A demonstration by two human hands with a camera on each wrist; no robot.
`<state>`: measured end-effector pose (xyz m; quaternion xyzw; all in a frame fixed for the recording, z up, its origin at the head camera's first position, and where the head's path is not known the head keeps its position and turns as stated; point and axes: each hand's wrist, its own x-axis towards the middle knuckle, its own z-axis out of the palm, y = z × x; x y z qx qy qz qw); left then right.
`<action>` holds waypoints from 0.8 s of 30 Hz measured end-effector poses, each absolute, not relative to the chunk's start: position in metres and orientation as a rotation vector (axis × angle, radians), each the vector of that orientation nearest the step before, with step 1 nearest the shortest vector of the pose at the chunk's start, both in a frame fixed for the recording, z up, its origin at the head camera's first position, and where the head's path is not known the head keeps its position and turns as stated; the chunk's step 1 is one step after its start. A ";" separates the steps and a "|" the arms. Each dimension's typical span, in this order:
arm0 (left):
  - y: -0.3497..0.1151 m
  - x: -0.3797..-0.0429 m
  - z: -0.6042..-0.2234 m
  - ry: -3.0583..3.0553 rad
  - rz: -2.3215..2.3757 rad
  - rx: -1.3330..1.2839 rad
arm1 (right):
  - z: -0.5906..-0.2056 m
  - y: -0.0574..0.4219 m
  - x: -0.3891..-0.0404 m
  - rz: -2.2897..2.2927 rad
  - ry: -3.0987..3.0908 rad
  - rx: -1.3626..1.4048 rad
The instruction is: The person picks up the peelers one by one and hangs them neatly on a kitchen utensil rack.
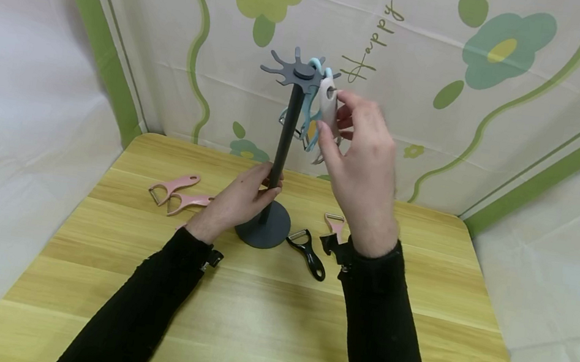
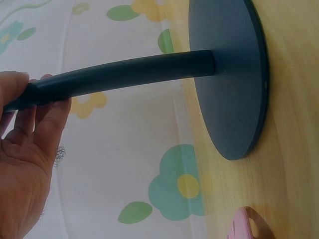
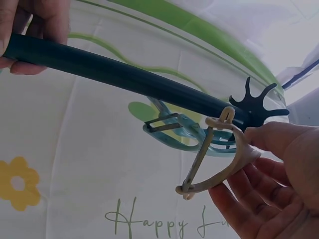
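A dark grey stand with a round base (image 1: 263, 230) and a ring of hooks on top (image 1: 283, 70) stands on the table. Around its pole (image 1: 286, 137), low down, my left hand (image 1: 236, 201) curls its fingers and thumb. At the hooks, my right hand (image 1: 368, 158) pinches a white peeler (image 1: 328, 101) by its handle, blade end down. Whether a hook passes through the handle's hole I cannot tell. Light blue peelers (image 3: 172, 132) hang from neighbouring hooks, partly behind the pole and the white peeler.
Pink peelers (image 1: 183, 182) lie left of the base. A black peeler (image 1: 307, 254) lies just right of it. Another pink peeler (image 1: 336, 224) is partly covered by my right wrist. A flower-patterned curtain (image 1: 395, 66) hangs behind the wooden table (image 1: 247, 323).
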<state>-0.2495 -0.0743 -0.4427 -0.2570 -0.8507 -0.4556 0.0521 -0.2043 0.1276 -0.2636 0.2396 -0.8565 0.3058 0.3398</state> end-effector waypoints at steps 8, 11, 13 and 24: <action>-0.074 -0.250 -0.442 -2.582 -1.360 -0.791 | -0.270 0.124 -0.207 0.954 -2.228 0.626; -0.074 -0.250 -0.442 -2.581 -1.349 -0.793 | -0.273 0.123 -0.207 0.979 -2.227 0.620; -0.075 -0.250 -0.442 -2.584 -1.347 -0.790 | -0.274 0.123 -0.207 0.986 -2.224 0.618; -0.075 -0.249 -0.443 -2.573 -1.338 -0.800 | -0.277 0.128 -0.203 0.986 -2.230 0.602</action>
